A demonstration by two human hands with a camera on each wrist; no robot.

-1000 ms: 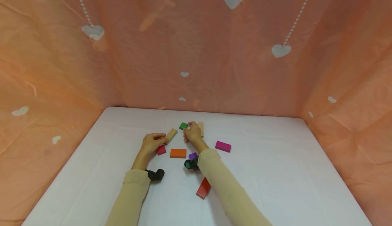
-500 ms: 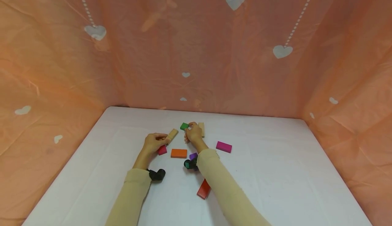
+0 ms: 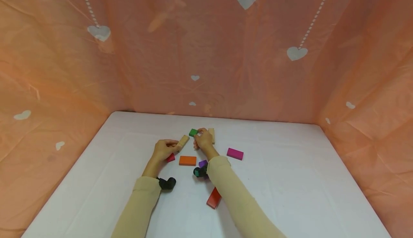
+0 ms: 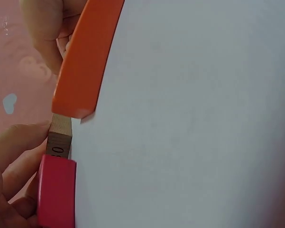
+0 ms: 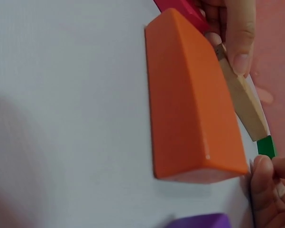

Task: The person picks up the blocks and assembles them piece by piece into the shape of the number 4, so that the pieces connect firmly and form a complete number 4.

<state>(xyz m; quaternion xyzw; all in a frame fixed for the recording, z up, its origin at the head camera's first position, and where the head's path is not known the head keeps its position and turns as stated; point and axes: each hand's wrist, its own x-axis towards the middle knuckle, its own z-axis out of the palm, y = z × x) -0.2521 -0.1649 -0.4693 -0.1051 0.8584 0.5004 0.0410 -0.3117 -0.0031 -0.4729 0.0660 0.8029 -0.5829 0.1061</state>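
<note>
In the head view my left hand point(image 3: 162, 150) pinches the near end of a plain wooden block point(image 3: 184, 141), which lies slanted with its far end close to a small green block point(image 3: 193, 132). Printed figures show on the wooden block's end in the left wrist view. My right hand point(image 3: 205, 142) has thumb and finger at the right side of the green block, pinching it. A crimson block point(image 3: 171, 157) lies partly hidden under my left hand. Just right of my right hand lies a second plain wooden block point(image 3: 211, 134), partly covered by it.
An orange block point(image 3: 188, 161) lies between the forearms, with a purple block point(image 3: 203, 163) beside the right wrist camera. A red block point(image 3: 213, 199) is partly under the right sleeve. The magenta block point(image 3: 235, 154) lies to the right. Pink curtains point(image 3: 258, 87) border the white table point(image 3: 290, 180).
My left hand has slid the wooden block slightly right and away from me, nearer the green block, uncovering less of the crimson one. My right hand has stayed in place.
</note>
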